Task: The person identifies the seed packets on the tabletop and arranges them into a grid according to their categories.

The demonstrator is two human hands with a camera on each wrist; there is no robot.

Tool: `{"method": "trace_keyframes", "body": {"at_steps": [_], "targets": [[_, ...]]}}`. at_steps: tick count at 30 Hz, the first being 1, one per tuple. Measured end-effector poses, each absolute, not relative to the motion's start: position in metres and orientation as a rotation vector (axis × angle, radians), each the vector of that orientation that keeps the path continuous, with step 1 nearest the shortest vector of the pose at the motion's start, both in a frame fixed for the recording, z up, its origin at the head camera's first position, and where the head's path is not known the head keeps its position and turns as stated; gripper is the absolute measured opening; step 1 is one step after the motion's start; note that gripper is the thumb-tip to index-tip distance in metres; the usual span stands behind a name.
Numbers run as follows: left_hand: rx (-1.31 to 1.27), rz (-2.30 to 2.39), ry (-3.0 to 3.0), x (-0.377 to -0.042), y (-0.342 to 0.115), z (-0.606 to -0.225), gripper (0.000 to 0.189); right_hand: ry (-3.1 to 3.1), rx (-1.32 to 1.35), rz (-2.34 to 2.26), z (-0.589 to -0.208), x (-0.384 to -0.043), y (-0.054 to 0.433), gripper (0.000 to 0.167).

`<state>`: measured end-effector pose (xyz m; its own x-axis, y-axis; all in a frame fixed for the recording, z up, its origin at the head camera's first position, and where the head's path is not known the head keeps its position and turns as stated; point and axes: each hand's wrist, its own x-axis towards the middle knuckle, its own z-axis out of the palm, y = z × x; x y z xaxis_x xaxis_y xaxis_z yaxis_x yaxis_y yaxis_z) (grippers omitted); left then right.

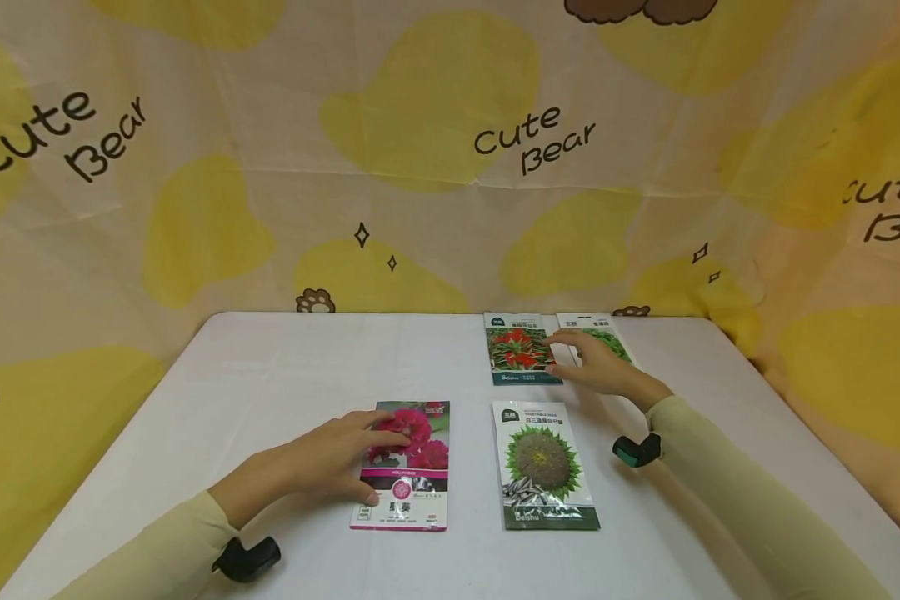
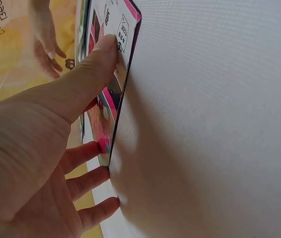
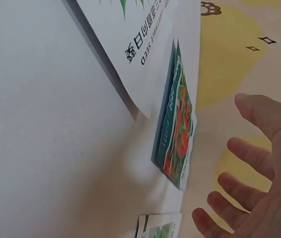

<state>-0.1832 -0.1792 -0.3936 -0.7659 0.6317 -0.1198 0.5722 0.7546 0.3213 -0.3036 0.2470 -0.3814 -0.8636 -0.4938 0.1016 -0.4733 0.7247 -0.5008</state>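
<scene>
In the head view my left hand (image 1: 326,458) lies over the left side of a pink hollyhock seed packet (image 1: 423,496). Its fingers are spread; the left wrist view shows the thumb on the packet's printed face and the other fingertips along its far part and edge. Beyond the sunflower seed packet (image 1: 543,467), my right hand (image 1: 603,367) reaches over a red-flower seed packet (image 1: 517,350) and a green-leaf seed packet (image 1: 607,337), partly covering the latter. In the right wrist view that hand (image 3: 264,183) has loosely bent, separated fingers, holding nothing.
All the packets lie flat on a white table (image 1: 270,375). Behind it hangs a yellow patterned cloth (image 1: 420,100) printed with "Cute Bear", which also covers the sides. Black bands (image 1: 247,560) sit on both wrists.
</scene>
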Motion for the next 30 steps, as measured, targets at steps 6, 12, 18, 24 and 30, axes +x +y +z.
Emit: {"method": "trace_keyframes", "body": {"at_steps": [6,12,18,24,30], "targets": [[0.968,0.386,2.742,-0.182,-0.180,-0.391,0.076,2.873,-0.757,-0.826,-0.379,-0.314,0.244,0.055],[0.958,0.399,2.737,-0.181,-0.179,-0.389,0.076,2.862,-0.715,-0.825,-0.377,-0.318,0.241,0.056],[0.934,0.401,2.732,-0.181,-0.178,-0.389,0.077,2.841,-0.674,-0.840,-0.380,-0.322,0.240,0.056],[0.911,0.401,2.727,-0.182,-0.177,-0.390,0.077,2.838,-0.637,-0.824,-0.385,-0.327,0.239,0.060],[0.904,0.406,2.721,-0.182,-0.176,-0.391,0.077,2.812,-0.631,-0.829,-0.389,-0.331,0.238,0.063]]}}
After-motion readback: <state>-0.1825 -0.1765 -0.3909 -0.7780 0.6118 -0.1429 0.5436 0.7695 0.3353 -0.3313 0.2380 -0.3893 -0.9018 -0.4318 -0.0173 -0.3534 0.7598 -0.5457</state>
